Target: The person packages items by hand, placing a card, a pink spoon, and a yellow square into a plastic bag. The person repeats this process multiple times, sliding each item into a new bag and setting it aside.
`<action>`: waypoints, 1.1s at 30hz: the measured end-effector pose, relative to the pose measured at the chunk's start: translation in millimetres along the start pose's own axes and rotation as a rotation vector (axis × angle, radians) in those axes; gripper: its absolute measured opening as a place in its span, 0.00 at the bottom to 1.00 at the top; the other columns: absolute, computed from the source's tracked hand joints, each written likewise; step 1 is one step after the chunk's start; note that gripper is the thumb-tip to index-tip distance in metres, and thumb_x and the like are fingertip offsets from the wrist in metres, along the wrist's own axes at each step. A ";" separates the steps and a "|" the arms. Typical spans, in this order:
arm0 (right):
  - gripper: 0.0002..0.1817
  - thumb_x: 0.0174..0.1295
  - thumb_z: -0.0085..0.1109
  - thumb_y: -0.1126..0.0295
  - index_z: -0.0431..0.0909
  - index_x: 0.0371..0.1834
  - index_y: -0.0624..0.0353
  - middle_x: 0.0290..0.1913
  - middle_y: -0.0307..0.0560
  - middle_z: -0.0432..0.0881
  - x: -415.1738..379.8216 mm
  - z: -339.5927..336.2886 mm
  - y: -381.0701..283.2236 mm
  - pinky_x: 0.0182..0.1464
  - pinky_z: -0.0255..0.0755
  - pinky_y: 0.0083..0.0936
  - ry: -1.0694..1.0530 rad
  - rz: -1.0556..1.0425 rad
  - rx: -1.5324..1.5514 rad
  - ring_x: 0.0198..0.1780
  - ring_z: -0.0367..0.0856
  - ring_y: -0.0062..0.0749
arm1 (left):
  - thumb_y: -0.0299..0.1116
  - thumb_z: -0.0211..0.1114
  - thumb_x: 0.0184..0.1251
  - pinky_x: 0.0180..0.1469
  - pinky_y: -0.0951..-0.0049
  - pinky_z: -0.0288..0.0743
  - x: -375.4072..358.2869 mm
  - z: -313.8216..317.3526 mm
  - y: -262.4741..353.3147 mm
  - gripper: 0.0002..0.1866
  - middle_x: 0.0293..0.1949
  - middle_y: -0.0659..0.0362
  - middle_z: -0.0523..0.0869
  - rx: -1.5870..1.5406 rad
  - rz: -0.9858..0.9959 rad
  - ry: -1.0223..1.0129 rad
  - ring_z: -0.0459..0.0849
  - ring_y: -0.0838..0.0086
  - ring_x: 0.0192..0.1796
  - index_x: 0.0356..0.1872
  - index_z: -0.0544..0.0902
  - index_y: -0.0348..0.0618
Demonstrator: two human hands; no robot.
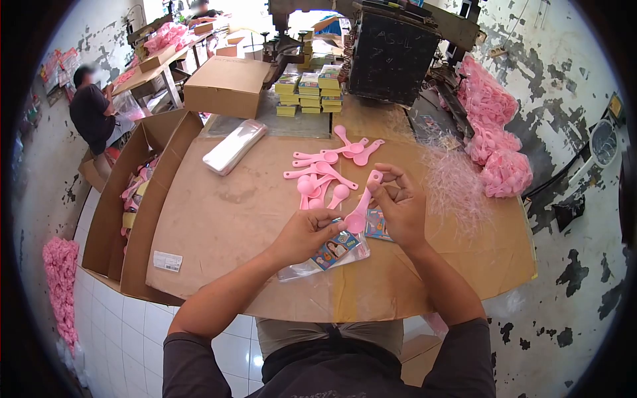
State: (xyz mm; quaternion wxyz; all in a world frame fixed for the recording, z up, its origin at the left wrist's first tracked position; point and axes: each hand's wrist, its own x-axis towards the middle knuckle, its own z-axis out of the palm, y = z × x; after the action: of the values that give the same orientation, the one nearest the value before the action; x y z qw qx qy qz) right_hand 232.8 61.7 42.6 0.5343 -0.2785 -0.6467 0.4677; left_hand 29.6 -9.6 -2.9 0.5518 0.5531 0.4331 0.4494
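My right hand [399,204] pinches the handle of a pink spoon [359,213], whose bowl points down toward my left hand. My left hand [306,235] is closed on a printed card [334,251] at its upper edge; the card lies over a clear plastic bag [296,271]. Partly behind my right hand is another printed card [377,225]. Beyond both hands lies a loose pile of pink spoons [322,168] on the cardboard-covered table [219,219].
A stack of clear bags [234,147] lies left of the spoons. Card stacks [308,89], a closed carton [225,83] and a black machine box [385,60] stand behind. An open carton [142,219] borders the left; pink bundles [497,146] sit right. A person [93,113] sits far left.
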 end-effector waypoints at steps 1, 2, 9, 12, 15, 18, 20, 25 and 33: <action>0.18 0.73 0.64 0.76 0.75 0.62 0.68 0.48 0.43 0.78 -1.6 2.2 0.9 0.38 0.86 0.18 0.013 -0.005 -0.001 0.37 0.89 0.25 | 0.37 0.65 0.81 0.31 0.84 0.70 -0.2 -0.7 -0.1 0.16 0.36 0.65 0.90 0.020 -0.006 -0.008 0.79 0.91 0.33 0.57 0.86 0.34; 0.17 0.73 0.64 0.77 0.75 0.61 0.68 0.47 0.44 0.78 -3.1 4.0 2.1 0.38 0.86 0.18 0.026 -0.011 -0.002 0.38 0.89 0.25 | 0.38 0.65 0.81 0.32 0.84 0.71 -0.4 -1.9 0.4 0.17 0.36 0.65 0.90 0.039 -0.012 -0.016 0.79 0.91 0.33 0.57 0.86 0.34; 0.14 0.76 0.62 0.71 0.76 0.60 0.64 0.54 0.47 0.80 -16.5 -0.7 36.2 0.52 0.82 0.27 -0.166 0.105 0.050 0.51 0.86 0.26 | 0.40 0.63 0.82 0.35 0.85 0.74 5.8 1.3 -7.7 0.18 0.39 0.66 0.90 -0.193 0.111 0.053 0.81 0.90 0.35 0.59 0.85 0.35; 0.12 0.76 0.61 0.72 0.79 0.59 0.64 0.59 0.47 0.80 -7.4 -17.1 41.3 0.62 0.78 0.36 -0.306 0.015 -0.029 0.61 0.81 0.30 | 0.40 0.63 0.82 0.38 0.85 0.76 3.6 -4.1 1.1 0.17 0.43 0.64 0.91 -0.146 0.054 0.051 0.83 0.89 0.38 0.59 0.85 0.36; 0.11 0.74 0.61 0.74 0.81 0.56 0.63 0.60 0.46 0.81 0.5 -5.9 4.1 0.67 0.74 0.41 -0.287 0.119 0.149 0.67 0.78 0.35 | 0.39 0.63 0.82 0.44 0.83 0.79 0.7 -9.7 5.5 0.18 0.45 0.61 0.92 -0.158 -0.012 -0.013 0.85 0.87 0.44 0.60 0.83 0.36; 0.11 0.69 0.64 0.75 0.85 0.52 0.59 0.62 0.47 0.82 5.5 -8.5 -19.1 0.66 0.74 0.40 -0.532 -0.335 -0.370 0.65 0.79 0.41 | 0.37 0.62 0.83 0.49 0.80 0.80 -4.1 -7.7 16.9 0.17 0.43 0.62 0.92 -0.166 -0.055 -0.107 0.87 0.84 0.45 0.63 0.81 0.38; 0.10 0.66 0.66 0.75 0.86 0.50 0.59 0.62 0.48 0.81 5.7 -8.1 -43.3 0.66 0.74 0.39 -0.604 -0.366 -0.466 0.64 0.80 0.44 | 0.38 0.63 0.82 0.55 0.77 0.79 -6.5 -8.4 20.8 0.19 0.48 0.59 0.91 -0.207 0.016 -0.177 0.87 0.81 0.51 0.65 0.80 0.39; 0.08 0.62 0.71 0.74 0.86 0.43 0.58 0.54 0.47 0.85 16.7 -2.2 -101.2 0.59 0.77 0.37 -0.528 -0.659 -0.594 0.56 0.84 0.44 | 0.31 0.63 0.79 0.70 0.66 0.71 -6.5 2.0 18.4 0.21 0.62 0.53 0.85 -0.201 0.328 0.002 0.80 0.72 0.67 0.68 0.77 0.39; 0.07 0.61 0.72 0.74 0.87 0.42 0.61 0.33 0.44 0.87 6.5 3.8 -100.3 0.31 0.74 0.27 -0.407 -0.416 -0.761 0.30 0.85 0.30 | 0.26 0.62 0.76 0.71 0.65 0.72 -21.6 4.7 30.6 0.22 0.63 0.53 0.84 0.084 0.448 -0.074 0.81 0.70 0.67 0.68 0.77 0.37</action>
State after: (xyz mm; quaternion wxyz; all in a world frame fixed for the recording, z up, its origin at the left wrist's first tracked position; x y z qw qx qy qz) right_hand 241.4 25.3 135.9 0.3393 -0.2219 -0.9055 0.1258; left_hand 28.9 -32.2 27.4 0.4302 0.6740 0.2974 0.5218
